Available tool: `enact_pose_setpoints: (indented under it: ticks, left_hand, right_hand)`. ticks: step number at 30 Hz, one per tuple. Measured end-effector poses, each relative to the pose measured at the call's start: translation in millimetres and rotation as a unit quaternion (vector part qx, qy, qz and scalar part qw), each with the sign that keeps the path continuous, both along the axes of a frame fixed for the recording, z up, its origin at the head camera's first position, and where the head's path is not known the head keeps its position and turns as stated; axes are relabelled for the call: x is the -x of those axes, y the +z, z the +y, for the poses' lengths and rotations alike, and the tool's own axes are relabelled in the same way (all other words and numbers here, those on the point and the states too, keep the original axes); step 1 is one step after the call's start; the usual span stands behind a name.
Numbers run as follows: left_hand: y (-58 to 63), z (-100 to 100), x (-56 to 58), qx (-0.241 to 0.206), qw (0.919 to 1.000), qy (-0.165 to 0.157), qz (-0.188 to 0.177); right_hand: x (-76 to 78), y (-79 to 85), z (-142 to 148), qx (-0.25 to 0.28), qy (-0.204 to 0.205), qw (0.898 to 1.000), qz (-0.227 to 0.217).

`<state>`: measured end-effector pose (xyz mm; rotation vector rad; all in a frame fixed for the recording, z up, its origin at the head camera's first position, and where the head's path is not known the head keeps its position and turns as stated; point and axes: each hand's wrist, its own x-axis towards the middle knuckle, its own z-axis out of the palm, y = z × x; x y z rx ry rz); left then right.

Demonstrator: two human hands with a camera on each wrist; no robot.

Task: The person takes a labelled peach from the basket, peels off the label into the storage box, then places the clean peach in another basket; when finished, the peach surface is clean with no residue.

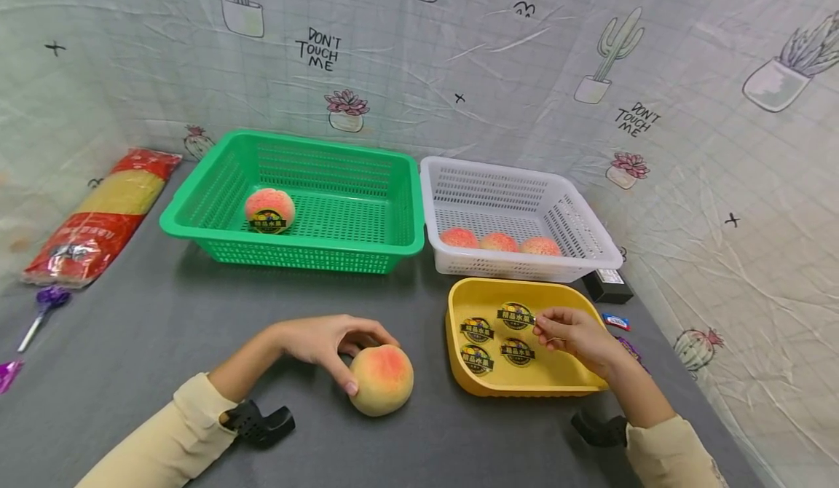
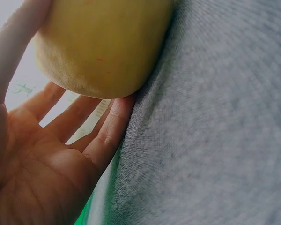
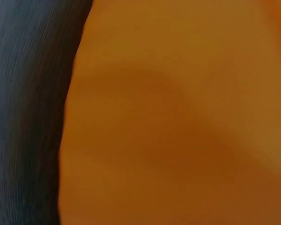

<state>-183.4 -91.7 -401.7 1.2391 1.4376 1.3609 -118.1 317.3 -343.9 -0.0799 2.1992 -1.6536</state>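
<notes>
My left hand [image 1: 334, 342] holds a peach [image 1: 381, 380] on the grey table, thumb on the near side and fingers behind. In the left wrist view, the thumb and fingers curve around the pale yellow peach [image 2: 103, 47]. Over the yellow tray [image 1: 570, 295], my right hand [image 1: 577, 339] pinches the right edge of a round black-and-gold sticker [image 1: 514, 315]. Several like stickers lie in the tray, among them a lower one [image 1: 518, 352]. The right wrist view is filled by the tray's orange-looking side [image 3: 178, 140]; the hand is hidden there.
Behind stands a green basket [image 1: 308, 237] with one stickered peach [image 1: 269, 210]. Beside it, a white basket [image 1: 524, 266] holds three peaches [image 1: 499, 242]. A red-and-yellow packet [image 1: 101, 215] and a purple lollipop [image 1: 49, 300] lie left. A black box [image 1: 609, 288] sits at right.
</notes>
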Motion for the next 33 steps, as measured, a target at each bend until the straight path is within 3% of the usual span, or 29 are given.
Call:
enact_pose_setpoints:
  ticks: [4, 8, 18, 26, 33]
  left_hand:
    - [-0.5, -1.3, -0.7, -0.003, 1.0, 0.001, -0.004]
    - [-1.9, -2.0, -1.5, -0.005, 1.0, 0.001, -0.005]
    - [-3.1, -0.8, -1.1, 0.0, 0.9999, 0.001, -0.012]
    - [-0.6, -0.3, -0.4, -0.003, 0.9999, -0.003, -0.009]
    - [0.4, -1.1, -0.2, 0.006, 1.0, -0.004, 0.0]
  right_hand:
    - [12.3, -11.8, 3.3, -0.08, -0.012, 0.997, -0.016]
    - [19.3, -18.4, -2.7, -0.146, -0.013, 0.989, 0.01]
    - [18.4, -20.0, -6.5, -0.222, -0.048, 0.972, 0.063]
    - [16.4, -19.4, -1.9, -0.216, -0.076, 0.971, 0.064]
    - [6.1, -8.8, -4.5, -0.101, -0.1, 0.988, 0.059]
